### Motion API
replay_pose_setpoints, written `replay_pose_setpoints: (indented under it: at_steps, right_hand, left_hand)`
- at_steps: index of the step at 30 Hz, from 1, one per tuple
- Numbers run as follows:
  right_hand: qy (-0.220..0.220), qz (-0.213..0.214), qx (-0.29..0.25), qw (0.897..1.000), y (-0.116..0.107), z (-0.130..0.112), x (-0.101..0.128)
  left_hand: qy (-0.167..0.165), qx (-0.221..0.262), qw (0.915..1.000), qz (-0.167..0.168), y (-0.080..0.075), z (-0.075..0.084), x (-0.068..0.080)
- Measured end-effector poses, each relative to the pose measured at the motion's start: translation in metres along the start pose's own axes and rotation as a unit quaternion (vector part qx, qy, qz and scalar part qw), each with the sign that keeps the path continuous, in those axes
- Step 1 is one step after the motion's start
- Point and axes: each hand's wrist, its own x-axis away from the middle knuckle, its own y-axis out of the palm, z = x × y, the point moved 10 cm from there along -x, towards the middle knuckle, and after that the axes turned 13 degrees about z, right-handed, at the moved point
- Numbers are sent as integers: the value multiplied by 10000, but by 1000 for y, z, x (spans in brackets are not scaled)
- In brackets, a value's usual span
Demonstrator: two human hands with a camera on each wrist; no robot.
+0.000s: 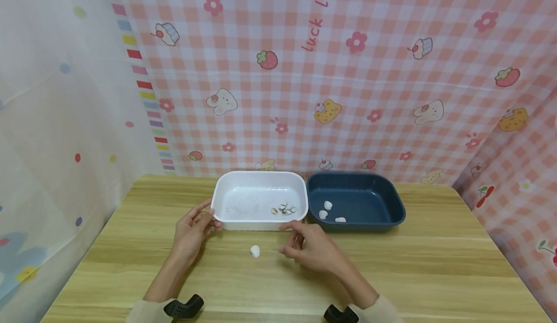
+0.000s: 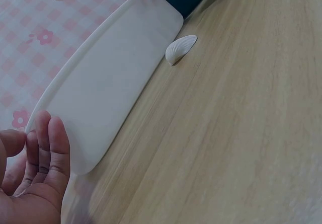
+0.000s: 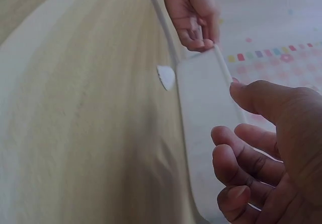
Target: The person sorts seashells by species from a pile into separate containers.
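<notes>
Item: white tray, long side toward me on the tabletop, touching the dark blue tray to its right.

Contents: a few small shell bits in the white tray's near right corner; three white shells in the blue tray.

Loose piece: one white shell on the tabletop just in front of the white tray, between my two hands; nothing touches it.

Left hand: at the white tray's near left corner, fingertips against the rim, fingers nearly straight, grip not closed on anything.

Right hand: low over the tabletop just right of the shell, thumb up against the tray's near right rim, fingers loosely curled, grip empty.

Step in hand, as I judge it: steadying the white tray while the loose shell waits to be picked up.

Next move calls for: a short reach left with my right hand and a light pinch across the shell's domed back, since it lies flat and could skid on the smooth wood.

Pose: both forearms come in from the near edge, wrists low.
</notes>
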Motion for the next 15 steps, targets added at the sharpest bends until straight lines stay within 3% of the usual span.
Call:
replay_pose_setpoints:
  at_steps: [7,15]
  right_hand:
    - [250,-307,-201,9990,24,2,0]
    - [-5,-387,-343,9987,42,-4,-4]
  left_hand:
    - [-17,5,10000,4,0,1,1]
    - [136,-19,9999,-57,-1,2,-1]
